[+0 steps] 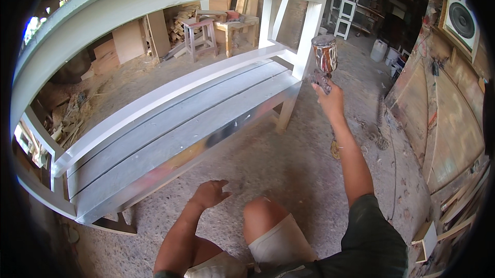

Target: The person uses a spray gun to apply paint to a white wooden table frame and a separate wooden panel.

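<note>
In my right hand (331, 97) is a spray gun (325, 84), fingers closed round its grip, with a paint-streaked cup (325, 55) standing on top. The gun is beside the right end post of a white-painted wooden bench (170, 118), which has a slatted surface and a curved upper rail. Whether gun and post touch, I cannot tell. Patches of red, yellow and dark colour show through on the bench's front edge. My left hand (210, 194) hangs free in front of that edge, holding nothing, with its fingers partly stretched and apart.
A hose (334, 146) hangs below the gun, and a thin line runs along the floor. Behind the bench stand a reddish stool (200, 36), a wooden table (229, 26) and stacked wood. White containers (379, 50) are at the far right. A speaker (461, 19) sits above leaning boards (443, 113).
</note>
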Tool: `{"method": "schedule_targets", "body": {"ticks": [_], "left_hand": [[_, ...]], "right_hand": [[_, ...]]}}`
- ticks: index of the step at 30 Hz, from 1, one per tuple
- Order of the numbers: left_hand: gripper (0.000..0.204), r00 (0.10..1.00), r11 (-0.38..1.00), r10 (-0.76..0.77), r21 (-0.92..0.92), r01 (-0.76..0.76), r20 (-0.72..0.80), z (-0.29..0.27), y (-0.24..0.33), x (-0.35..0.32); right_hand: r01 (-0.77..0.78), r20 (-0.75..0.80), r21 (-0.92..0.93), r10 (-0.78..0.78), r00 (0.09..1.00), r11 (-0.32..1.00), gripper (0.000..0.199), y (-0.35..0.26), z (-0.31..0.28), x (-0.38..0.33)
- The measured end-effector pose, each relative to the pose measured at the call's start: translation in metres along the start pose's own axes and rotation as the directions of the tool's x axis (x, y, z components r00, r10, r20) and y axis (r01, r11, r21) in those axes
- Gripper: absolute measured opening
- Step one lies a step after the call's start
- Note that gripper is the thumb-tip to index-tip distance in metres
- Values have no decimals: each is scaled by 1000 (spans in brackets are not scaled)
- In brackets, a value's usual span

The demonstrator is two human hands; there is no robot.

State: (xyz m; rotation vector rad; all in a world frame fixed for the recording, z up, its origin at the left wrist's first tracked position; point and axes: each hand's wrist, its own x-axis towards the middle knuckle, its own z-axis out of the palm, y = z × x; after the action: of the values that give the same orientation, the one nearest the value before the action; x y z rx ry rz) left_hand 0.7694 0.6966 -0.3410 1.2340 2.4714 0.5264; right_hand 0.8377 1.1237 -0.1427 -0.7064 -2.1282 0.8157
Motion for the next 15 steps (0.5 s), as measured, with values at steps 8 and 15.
{"method": "schedule_targets", "body": {"ticks": [8,15], "left_hand": [[58,1000,1000,-12,-2,12,2,-5,4,-1],[58,998,999,-40,-20,41,48,-10,7,0]], "right_hand": [[160,-102,64,-153,983,985,38,19,37,21],[291,-265,149,-245,933,945,38,20,59,27]]}}
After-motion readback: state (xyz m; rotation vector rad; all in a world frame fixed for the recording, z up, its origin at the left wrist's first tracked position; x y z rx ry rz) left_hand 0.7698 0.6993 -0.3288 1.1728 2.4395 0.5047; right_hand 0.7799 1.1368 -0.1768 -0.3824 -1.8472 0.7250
